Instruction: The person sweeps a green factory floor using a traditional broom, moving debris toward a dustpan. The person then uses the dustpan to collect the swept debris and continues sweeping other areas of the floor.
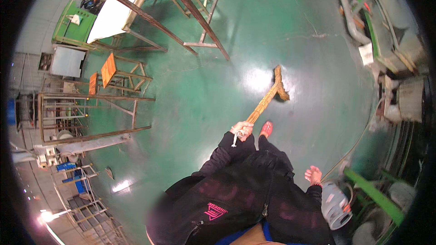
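The short straw broom with its bound yellow handle (268, 97) rests bristles-down on the glossy green floor (200, 86) ahead, my left hand (242, 130) fisted around its end, right hand (314, 173) spread empty; mid-sweep, I judge another stroke comes next.

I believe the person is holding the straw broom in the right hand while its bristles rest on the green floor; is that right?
Not quite: the head view shows the left hand gripping the straw broom, not the right. The right hand hangs free and holds nothing. The bristles do rest on the green floor.
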Tool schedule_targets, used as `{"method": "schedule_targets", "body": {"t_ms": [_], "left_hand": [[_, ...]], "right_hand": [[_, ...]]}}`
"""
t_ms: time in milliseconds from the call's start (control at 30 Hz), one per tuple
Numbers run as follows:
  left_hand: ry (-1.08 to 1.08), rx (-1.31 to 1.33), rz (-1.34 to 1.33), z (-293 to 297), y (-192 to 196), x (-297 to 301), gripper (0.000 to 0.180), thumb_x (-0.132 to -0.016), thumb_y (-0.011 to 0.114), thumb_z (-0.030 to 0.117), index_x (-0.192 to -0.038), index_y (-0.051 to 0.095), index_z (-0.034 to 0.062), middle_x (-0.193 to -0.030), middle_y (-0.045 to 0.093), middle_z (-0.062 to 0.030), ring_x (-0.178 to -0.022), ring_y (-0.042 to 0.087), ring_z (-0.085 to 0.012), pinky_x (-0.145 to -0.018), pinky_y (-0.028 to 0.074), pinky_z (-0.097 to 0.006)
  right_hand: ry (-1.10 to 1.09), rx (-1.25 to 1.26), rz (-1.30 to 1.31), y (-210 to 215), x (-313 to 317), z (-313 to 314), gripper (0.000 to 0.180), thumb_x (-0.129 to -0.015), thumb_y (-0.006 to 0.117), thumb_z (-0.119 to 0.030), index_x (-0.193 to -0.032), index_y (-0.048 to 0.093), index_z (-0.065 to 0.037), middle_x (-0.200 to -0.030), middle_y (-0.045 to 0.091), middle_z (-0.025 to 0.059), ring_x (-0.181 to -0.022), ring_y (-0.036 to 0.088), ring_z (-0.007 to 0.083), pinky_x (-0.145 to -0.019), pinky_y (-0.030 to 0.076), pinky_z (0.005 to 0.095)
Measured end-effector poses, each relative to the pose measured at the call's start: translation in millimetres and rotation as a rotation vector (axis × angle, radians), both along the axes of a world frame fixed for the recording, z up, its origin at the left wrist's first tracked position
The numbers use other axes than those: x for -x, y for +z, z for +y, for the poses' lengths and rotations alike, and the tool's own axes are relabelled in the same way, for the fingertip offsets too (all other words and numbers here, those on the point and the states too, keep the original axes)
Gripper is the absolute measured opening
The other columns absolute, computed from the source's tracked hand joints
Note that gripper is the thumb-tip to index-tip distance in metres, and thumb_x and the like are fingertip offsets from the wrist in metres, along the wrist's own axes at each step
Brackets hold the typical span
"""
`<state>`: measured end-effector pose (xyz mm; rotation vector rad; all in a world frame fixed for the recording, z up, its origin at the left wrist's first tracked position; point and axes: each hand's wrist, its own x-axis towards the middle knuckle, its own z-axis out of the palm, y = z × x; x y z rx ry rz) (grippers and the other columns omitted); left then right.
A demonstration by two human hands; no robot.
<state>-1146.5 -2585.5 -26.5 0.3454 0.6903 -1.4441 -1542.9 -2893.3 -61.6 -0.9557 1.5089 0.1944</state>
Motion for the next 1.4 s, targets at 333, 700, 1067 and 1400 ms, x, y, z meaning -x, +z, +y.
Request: {"method": "schedule_targets", "body": {"t_ms": [333,700,1067,1400], "left_hand": [[-0.076,-0.781,-0.783,-24.0,19.2,-162.2,0.057,-0.063,0.056,-0.009,-0.116,0.041,0.0058,-0.053,0.041,-0.0027,-0.035,0.041,-0.0117,-0.031,0.032,-0.025],[0.028,-0.354,-0.326,-78.3,-28.9,-351.5,0.023,-0.07,0.054,-0.007,-0.078,0.037,0.0061,-0.052,0.039,-0.0012,-0.032,0.033,-0.0044,-0.026,0.024,-0.019],[0.026,-0.843,-0.749,-147.7,5.6,-429.5,0.074,-0.064,0.055,-0.009,-0.129,0.025,0.0128,-0.058,0.045,-0.0043,-0.037,0.042,-0.0126,-0.032,0.033,-0.026],[0.64,-1.061,-0.443,-260.3,-174.2,-651.1,0.02,-0.07,0.038,0.0,-0.09,0.036,0.0051,-0.058,0.048,-0.0139,-0.043,0.048,-0.0279,-0.045,0.047,-0.045]], "right_hand": [[-0.211,-0.025,-0.054,-53.0,-128.5,-65.8,0.014,-0.079,0.049,-0.021,-0.09,0.048,-0.011,-0.068,0.052,0.0092,-0.048,0.049,0.0209,-0.042,0.042,0.0315],[0.115,0.126,-0.201,-101.9,-281.9,-80.3,0.021,-0.073,0.055,-0.022,-0.086,0.054,-0.007,-0.069,0.053,0.0149,-0.058,0.054,0.0276,-0.051,0.046,0.0422],[0.156,-0.065,0.007,-25.6,-548.0,-207.2,0.018,-0.08,0.044,-0.013,-0.096,0.05,-0.008,-0.071,0.054,0.0109,-0.054,0.054,0.0211,-0.046,0.046,0.0335],[0.26,0.016,-0.011,-33.6,-669.9,-363.5,0.026,-0.081,0.052,-0.023,-0.101,0.05,-0.007,-0.077,0.057,0.0123,-0.059,0.057,0.0208,-0.049,0.048,0.0304]]}}
